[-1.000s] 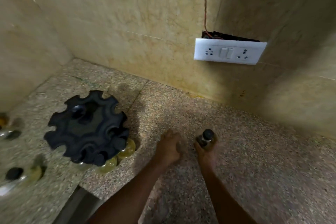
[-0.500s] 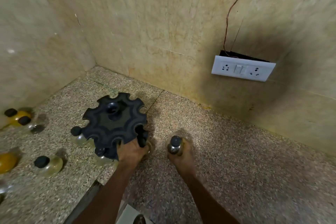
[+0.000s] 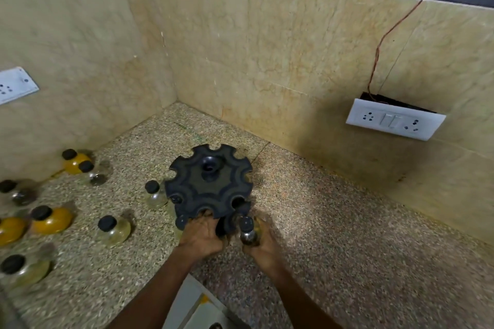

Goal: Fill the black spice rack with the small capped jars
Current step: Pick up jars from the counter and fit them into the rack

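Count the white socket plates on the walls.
2. One socket plate on the back wall at right; the other on the left wall, cut by the frame edge. More may lie outside view.

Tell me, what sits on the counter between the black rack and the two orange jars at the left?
In the head view, one clear black-capped jar stands between the rack and the orange jars.
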